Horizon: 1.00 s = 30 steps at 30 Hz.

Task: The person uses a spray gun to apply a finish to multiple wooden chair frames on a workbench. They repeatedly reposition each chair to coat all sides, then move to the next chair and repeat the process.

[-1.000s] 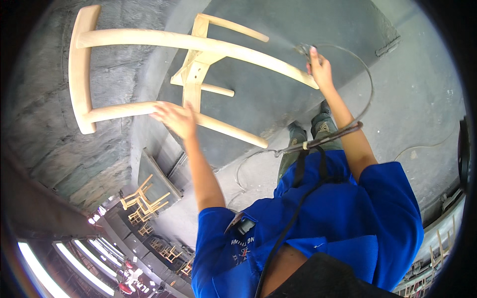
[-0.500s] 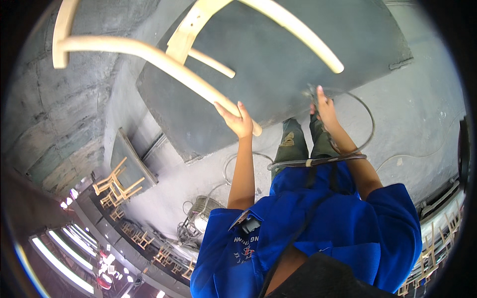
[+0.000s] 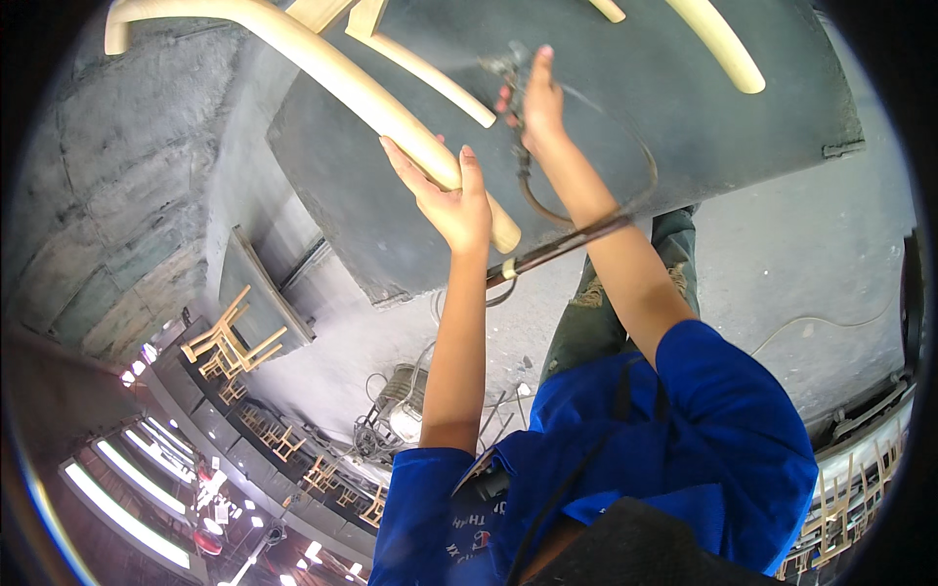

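A pale wooden chair frame (image 3: 366,98) slants across the upper part of the view, its far parts cut off by the top edge. My left hand (image 3: 457,207) is closed around the lower end of one of its legs. In my right hand (image 3: 543,103) is a spray gun (image 3: 512,76), held beside the frame with the fingers wrapped round its handle. A pale mist leaves its nozzle toward the wood on the left. From the gun a hose (image 3: 537,202) loops down past my right forearm.
Under the frame stands a large dark tabletop (image 3: 684,137). A grey wall (image 3: 127,186) rises at the left. Several wooden chairs (image 3: 234,337) line the lower left, with a machine with coiled cables (image 3: 396,410) near my left arm. A thin cable (image 3: 826,319) crosses the floor at right.
My right hand has moved up and left with the spray gun, over the tabletop and close to the frame. The chair frame has shifted and turned in my left hand.
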### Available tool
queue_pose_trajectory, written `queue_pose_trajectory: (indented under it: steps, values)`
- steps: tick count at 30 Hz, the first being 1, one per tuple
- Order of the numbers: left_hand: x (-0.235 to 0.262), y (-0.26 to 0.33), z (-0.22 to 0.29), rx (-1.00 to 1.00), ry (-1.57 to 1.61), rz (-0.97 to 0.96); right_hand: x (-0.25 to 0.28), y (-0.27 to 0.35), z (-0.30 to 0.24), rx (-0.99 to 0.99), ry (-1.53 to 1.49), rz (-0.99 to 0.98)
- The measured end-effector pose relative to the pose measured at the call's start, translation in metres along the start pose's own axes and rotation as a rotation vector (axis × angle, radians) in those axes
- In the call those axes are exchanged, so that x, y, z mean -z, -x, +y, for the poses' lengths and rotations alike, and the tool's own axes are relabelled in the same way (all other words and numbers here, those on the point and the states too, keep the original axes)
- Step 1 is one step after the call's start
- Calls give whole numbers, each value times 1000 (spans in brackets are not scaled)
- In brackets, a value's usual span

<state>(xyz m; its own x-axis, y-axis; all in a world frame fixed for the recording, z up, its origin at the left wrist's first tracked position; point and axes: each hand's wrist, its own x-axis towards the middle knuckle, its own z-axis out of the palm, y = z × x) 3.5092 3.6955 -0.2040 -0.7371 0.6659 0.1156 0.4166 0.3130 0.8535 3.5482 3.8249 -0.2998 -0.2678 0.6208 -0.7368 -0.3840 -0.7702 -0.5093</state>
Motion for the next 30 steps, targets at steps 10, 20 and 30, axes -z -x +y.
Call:
queue_pose_trajectory:
  steps: [10,20,30]
  values:
    - [10,-17,-14,-18,74,6,81,36,67,-110,-19,197]
    - [12,-16,-13,21,93,-2,60,28,-28,106,-638,-194]
    - [10,-9,-4,29,97,29,66,138,-53,372,-227,-264]
